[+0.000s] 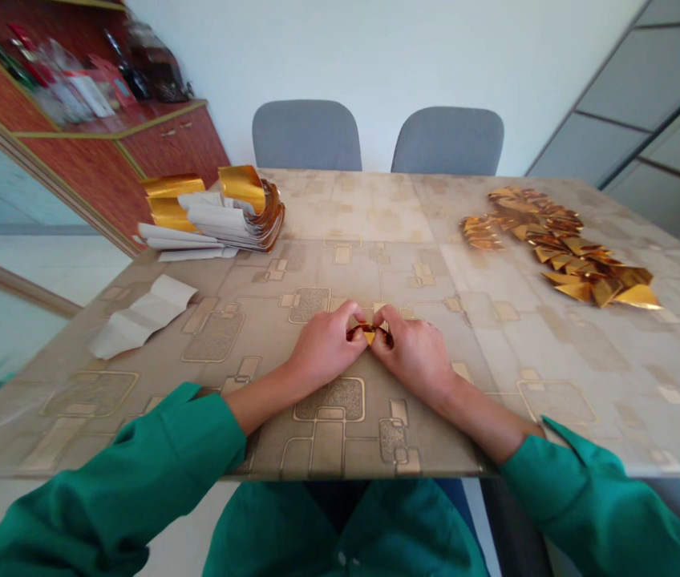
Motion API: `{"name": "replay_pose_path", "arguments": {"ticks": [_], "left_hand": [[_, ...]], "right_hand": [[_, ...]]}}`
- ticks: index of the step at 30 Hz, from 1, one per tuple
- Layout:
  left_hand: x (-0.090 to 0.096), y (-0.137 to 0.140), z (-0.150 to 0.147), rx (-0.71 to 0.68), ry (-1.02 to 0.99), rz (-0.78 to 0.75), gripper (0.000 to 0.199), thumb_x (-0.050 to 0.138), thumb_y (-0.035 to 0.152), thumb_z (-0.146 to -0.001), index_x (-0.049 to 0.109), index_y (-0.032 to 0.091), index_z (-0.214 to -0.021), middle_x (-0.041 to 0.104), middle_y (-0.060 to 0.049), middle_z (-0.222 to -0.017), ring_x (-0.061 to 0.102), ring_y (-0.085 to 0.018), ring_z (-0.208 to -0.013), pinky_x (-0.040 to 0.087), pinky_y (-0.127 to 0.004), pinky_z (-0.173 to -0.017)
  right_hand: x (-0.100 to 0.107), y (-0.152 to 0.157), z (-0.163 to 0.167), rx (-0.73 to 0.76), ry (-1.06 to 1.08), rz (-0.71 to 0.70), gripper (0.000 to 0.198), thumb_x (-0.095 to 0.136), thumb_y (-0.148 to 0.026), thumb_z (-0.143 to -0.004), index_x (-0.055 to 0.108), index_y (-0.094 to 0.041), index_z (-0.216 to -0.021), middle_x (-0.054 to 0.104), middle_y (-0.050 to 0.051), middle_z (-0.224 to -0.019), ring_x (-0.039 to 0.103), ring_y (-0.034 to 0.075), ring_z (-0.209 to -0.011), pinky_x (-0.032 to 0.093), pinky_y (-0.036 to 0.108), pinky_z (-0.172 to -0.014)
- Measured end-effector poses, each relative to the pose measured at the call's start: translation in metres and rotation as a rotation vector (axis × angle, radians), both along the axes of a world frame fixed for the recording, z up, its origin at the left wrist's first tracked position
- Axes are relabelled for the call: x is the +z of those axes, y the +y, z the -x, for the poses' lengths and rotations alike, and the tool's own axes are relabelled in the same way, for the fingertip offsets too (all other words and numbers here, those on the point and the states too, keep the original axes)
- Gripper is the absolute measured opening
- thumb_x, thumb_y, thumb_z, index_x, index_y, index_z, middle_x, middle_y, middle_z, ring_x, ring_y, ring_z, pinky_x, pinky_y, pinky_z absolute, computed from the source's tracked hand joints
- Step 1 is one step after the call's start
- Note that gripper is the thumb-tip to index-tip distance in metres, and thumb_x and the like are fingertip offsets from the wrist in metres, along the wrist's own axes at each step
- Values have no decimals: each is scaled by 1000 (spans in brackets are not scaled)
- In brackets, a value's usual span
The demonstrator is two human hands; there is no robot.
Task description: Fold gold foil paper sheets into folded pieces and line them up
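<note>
So the gold paper sits around mid-frame, with the left hand and right hand both curled in tight, each pinching one end, probably so neither side slips. Sheets are stacked upper left and folded pieces heaped upper right, I'd guess just to keep the two kinds from mixing. The paper itself looks small, shiny and creased, darker toward the ends; the grip hides most of it, so can't tell its full shape.
</note>
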State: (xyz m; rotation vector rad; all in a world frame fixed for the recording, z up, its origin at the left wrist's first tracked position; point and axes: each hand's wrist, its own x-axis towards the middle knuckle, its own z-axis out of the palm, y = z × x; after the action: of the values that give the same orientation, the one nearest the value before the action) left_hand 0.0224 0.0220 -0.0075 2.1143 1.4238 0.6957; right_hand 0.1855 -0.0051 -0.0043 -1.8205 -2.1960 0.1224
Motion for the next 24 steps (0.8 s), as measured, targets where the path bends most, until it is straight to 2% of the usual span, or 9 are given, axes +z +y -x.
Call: {"name": "replay_pose_path", "arguments": {"ticks": [11, 15, 18, 21, 24], "left_hand": [[-1, -4, -3, -11, -35, 20, 12, 57, 13, -79, 64, 21, -85, 50, 7, -49, 44, -11, -43, 26, -24, -51], [-3, -3, -1, -13, -81, 46, 8, 55, 17, -82, 61, 20, -85, 55, 7, -50, 48, -11, -42, 29, -21, -48], [-6, -2, 1, -20, -181, 138, 9, 51, 20, -85, 59, 20, -90, 57, 8, -50, 49, -10, -36, 31, -19, -43], [-7, -3, 2, -18, -262, 204, 11, 50, 20, -84, 59, 20, -92, 56, 9, -49, 49, -9, -34, 30, -17, -39], [-6, -5, 1, -38, -253, 200, 15, 51, 18, -83, 60, 20, -94, 57, 9, -49, 49, -9, -34, 31, -17, -40]], "right_hand": [[0, 3, 3, -53, -67, 23, 18, 50, -31, -90, 64, -24, -98, 72, 4, -71, 59, 17, -56, 17, 28, -51], [-1, 5, -3, 0, 21, 17, 19, 51, -34, -90, 63, -23, -99, 72, 3, -73, 61, 16, -58, 21, 27, -52], [-1, 6, -10, 31, 118, 25, 19, 54, -31, -88, 61, -22, -104, 73, 2, -76, 63, 16, -61, 27, 25, -54], [0, 8, -13, 41, 144, 23, 14, 56, -29, -88, 62, -21, -98, 72, 2, -78, 63, 15, -63, 29, 24, -55], [-1, 10, -11, 46, 113, -19, 10, 56, -26, -87, 63, -20, -90, 71, 4, -80, 62, 15, -66, 29, 24, -56]]}}
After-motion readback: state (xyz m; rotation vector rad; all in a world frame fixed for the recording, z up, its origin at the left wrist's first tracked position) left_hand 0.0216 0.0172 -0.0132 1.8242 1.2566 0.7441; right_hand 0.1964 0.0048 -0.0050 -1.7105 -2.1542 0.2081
